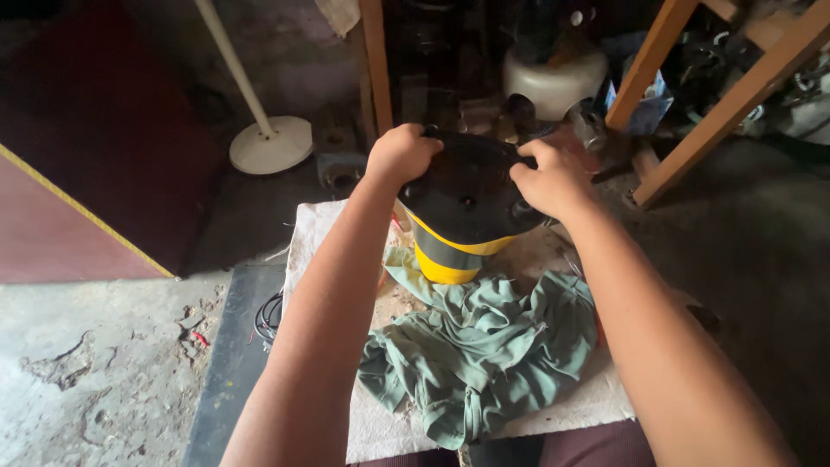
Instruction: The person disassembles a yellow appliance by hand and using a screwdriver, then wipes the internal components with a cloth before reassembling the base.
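A black and yellow appliance body [462, 220] stands upturned on a white slab [333, 220], its black underside facing up. My left hand [399, 154] grips the far left rim of that underside. My right hand [551, 179] clasps the right rim, fingers curled over the edge. Both forearms reach in from the bottom of the view. A crumpled green cloth [484, 350] lies on the slab just in front of the appliance.
A white stand with a round base [270, 144] rises at the back left. Wooden frame legs [722, 108] cross at the back right, with a white pot-like vessel [553, 82] and metal parts behind. Loose wires [270, 316] lie left of the slab. Cracked concrete floor [95, 372] sits at lower left.
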